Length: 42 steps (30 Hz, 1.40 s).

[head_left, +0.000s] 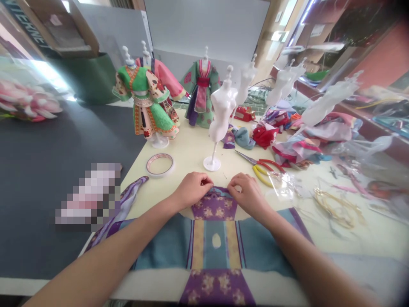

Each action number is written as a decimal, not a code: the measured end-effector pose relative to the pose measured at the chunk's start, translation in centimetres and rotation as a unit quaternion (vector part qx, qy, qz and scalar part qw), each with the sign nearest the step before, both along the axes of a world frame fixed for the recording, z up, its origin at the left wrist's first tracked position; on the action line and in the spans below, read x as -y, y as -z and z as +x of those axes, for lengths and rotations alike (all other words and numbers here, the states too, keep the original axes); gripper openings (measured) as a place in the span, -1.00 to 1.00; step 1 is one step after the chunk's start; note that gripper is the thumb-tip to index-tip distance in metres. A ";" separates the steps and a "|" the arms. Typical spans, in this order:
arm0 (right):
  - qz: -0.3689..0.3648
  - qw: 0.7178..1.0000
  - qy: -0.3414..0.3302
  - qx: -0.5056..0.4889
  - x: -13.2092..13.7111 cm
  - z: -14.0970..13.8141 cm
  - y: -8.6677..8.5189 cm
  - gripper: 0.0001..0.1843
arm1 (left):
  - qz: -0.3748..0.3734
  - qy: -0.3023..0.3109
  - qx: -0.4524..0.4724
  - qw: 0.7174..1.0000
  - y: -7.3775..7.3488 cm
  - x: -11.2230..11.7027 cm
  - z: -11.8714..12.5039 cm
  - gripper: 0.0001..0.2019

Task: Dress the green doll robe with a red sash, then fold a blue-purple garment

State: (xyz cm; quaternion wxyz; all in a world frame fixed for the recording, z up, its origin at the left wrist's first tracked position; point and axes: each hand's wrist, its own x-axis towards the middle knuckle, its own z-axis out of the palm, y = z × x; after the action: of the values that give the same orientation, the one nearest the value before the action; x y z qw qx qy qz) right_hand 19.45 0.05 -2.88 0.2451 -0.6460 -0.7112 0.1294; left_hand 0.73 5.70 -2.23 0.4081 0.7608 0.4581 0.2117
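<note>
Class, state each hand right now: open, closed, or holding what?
Left hand: closed, pinching the top edge of the purple floral fabric.
Right hand: closed, pinching the same edge.

Pale wall panels [204, 25] behind; cardboard box [60, 30] above green bin [92, 79]; dark bench [64, 183] left; salmon wall [380, 55] right

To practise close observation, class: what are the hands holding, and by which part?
The left hand and right hand hold the printed fabric piece at the top edge of its purple panel.
</note>
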 end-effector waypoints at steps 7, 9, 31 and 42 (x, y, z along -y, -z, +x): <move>0.000 1.000 -0.007 0.013 -0.1 -0.1 0.0 -0.80 | 0.021 0.004 -0.022 1.000 0.2 0.0 -0.1 -0.84; -0.001 1.000 -0.008 0.016 -0.1 -0.2 0.0 -0.80 | 0.022 0.005 -0.026 0.999 0.2 0.1 -0.1 -0.84; -0.004 0.999 -0.018 -0.048 -0.3 0.6 0.3 -0.82 | -0.207 0.021 0.055 0.977 -1.0 -0.8 -1.0 -0.70; 0.000 0.999 -0.019 -0.047 -0.2 0.4 0.2 -0.82 | -0.136 0.023 0.028 0.990 -0.4 -0.6 -0.9 -0.77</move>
State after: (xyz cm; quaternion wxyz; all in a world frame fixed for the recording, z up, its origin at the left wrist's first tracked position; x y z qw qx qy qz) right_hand 19.90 0.27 -3.09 0.2763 -0.6258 -0.7107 0.1640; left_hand -0.15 6.27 -1.83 0.5248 0.7023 0.4539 0.1590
